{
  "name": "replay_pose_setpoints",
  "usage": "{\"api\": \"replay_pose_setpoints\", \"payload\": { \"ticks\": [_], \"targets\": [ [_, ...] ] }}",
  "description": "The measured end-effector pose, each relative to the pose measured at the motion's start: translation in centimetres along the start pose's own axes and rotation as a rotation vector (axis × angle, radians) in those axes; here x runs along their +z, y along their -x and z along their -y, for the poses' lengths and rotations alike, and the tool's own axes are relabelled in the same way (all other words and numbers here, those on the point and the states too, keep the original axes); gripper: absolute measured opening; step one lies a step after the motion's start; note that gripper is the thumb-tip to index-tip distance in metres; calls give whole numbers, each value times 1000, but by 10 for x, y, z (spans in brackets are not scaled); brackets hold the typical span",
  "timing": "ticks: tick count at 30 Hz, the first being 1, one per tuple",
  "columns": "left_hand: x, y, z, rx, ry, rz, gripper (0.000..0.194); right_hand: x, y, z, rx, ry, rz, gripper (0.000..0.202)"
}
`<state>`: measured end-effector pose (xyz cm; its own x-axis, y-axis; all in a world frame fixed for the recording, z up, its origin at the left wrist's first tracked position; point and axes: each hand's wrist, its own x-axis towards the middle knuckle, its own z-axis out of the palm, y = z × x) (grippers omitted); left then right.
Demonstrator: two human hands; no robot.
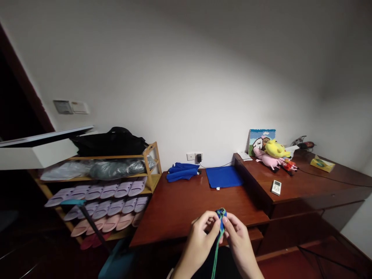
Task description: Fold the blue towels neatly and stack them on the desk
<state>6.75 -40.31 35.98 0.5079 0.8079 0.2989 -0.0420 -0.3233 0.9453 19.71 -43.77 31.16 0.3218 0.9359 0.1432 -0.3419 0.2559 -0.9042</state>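
Close in front of me, over the near edge of the brown desk [168, 213], both hands pinch a small blue and green bundle with cords [221, 213]. My left hand [203, 234] grips its left side between thumb and fingers. From the right, my right hand [236, 234] holds it with the thumb pressed on its front. Green cords [215, 257] hang from the bundle down between my wrists. The fingers cover part of it, so I cannot tell its exact kind.
Folded blue cloth [182, 171] and a flat blue mat [224, 177] lie at the desk's back. On the raised cabinet to the right are plush toys [269, 159], a white remote [276, 187] and a tissue pack [322, 164]. Left stands a shoe rack [152, 170] with slippers.
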Motion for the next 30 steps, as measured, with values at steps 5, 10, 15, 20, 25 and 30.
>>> {"api": "replay_pose_setpoints", "payload": {
  "ticks": [5, 10, 15, 20, 25, 30],
  "targets": [
    [-20, -6, 9, 39, -22, -268, 38, -13, -2, -4, -48, -1, -25, 46],
    [-85, -19, 23, 20, 120, -648, 48, -58, -16, 22, -115, -65, -254, 50],
    [-173, -12, 18, 108, 348, -926, 44, -122, -21, 69, -257, -80, -587, 60],
    [-220, 12, 14, 155, 389, -1064, 37, -163, -6, 88, -322, 26, -781, 56],
    [-215, 23, 16, 141, 348, -1112, 24, -164, 12, 91, -292, 192, -787, 60],
    [-208, 39, 7, 182, 252, -1148, 25, -165, 33, 101, -285, 291, -805, 55]
  ]
}}
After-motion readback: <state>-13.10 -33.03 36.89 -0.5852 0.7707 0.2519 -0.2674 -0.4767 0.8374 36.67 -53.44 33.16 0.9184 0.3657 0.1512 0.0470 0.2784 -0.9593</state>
